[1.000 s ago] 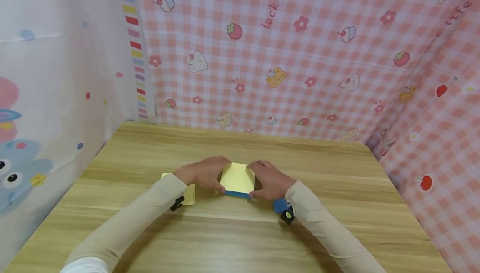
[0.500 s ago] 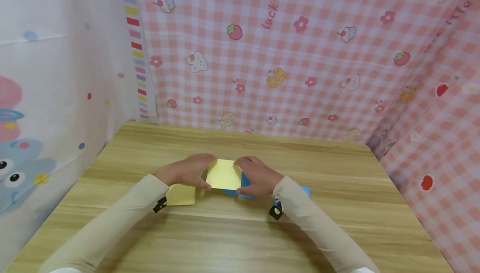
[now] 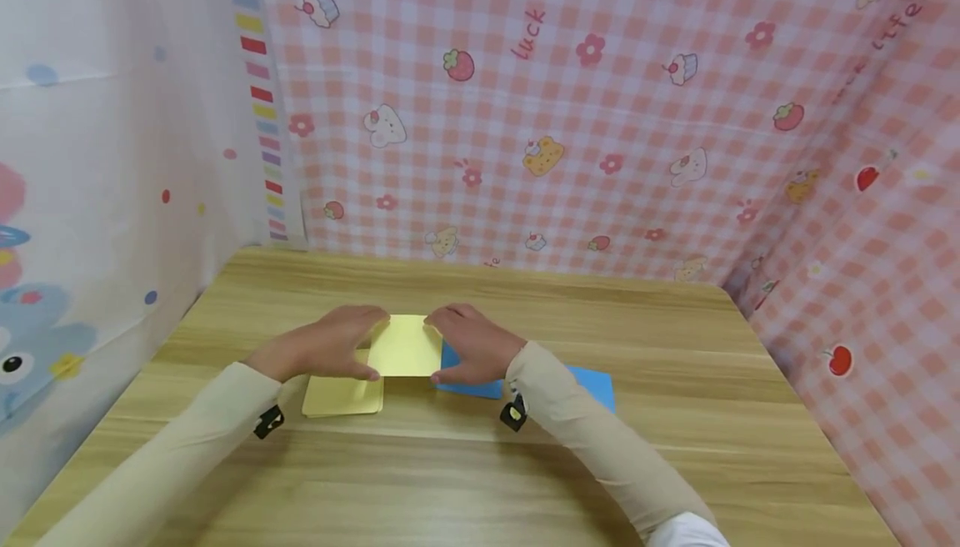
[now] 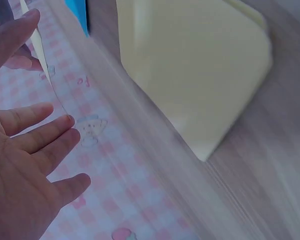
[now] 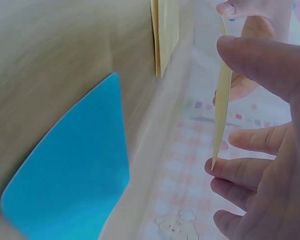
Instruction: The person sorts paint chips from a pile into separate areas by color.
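Note:
A thin yellow card is held level above the table between my two hands. My left hand pinches its left side, thumb at the near corner and fingers at the far one. On the opposite side, my right hand grips the card the same way. Edge-on, the card looks slightly bowed in the right wrist view. Below and left of it lies a small stack of yellow cards, partly covered by the left hand. A blue card lies under the right hand, partly hidden.
More blue shows on the table to the right, beyond the right forearm. The wooden tabletop reaches back to a pink checked cloth. A white patterned cloth hangs at the left.
Both hands have carried the yellow card leftward, off the blue one and toward the yellow stack. More of the blue card and of the stack now shows. The head view has shifted slightly.

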### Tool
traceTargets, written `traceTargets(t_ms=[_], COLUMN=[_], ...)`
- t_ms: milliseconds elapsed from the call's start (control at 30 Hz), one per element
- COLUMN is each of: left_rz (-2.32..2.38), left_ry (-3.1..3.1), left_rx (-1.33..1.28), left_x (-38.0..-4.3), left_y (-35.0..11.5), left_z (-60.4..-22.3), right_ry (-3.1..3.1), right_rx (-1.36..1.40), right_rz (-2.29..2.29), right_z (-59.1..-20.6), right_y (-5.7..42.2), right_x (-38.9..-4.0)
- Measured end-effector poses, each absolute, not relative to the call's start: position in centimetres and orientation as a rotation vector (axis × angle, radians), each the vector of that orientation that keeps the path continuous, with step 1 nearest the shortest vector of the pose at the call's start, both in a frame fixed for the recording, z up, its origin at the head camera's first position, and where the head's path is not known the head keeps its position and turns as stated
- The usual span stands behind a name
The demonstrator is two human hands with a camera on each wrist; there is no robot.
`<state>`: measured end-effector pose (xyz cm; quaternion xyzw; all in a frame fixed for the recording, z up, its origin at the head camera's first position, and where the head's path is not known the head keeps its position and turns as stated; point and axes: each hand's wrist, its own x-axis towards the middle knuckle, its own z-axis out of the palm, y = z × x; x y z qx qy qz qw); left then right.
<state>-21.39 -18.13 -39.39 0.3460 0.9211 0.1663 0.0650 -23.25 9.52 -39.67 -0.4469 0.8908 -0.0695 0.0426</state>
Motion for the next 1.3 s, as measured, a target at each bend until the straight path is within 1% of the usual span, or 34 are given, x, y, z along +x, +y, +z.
traceTargets(t_ms=[200,433,667,867,1133,1300], left_rz=[0.54,0.541,0.557,0.585,0.617,0.621], left_ry=[2.815,2.87,2.891,2.911,2.91,2.896], left_rx=[1.033,1.074,1.01,0.961,0.902,0.891], left_x=[-20.3,-19.4,-18.5,-17.9,-17.2,-17.0], left_y=[-19.6,-21.3,-22.8,-23.7,-24.5,-24.5], left_z=[-39.1,-39.2,-39.6,-41.0,-43.2,-43.8], right_ry=[2.701,2.691,2.699,2.69,2.659,2.655], right_rx=[-1.341,-1.403,-1.465,-1.51,-1.448,-1.391], right_rz=[-0.193,-0.169,-0.072,0.028,0.065,0.062], right_z=[-39.8,-39.7,-40.3,-41.4,-42.6,-43.2], right_y=[7.9,6.0,4.1,2.7,1.1,0.8], right_x=[-23.3,-23.0,-23.1,-23.0,-22.5,-22.2])
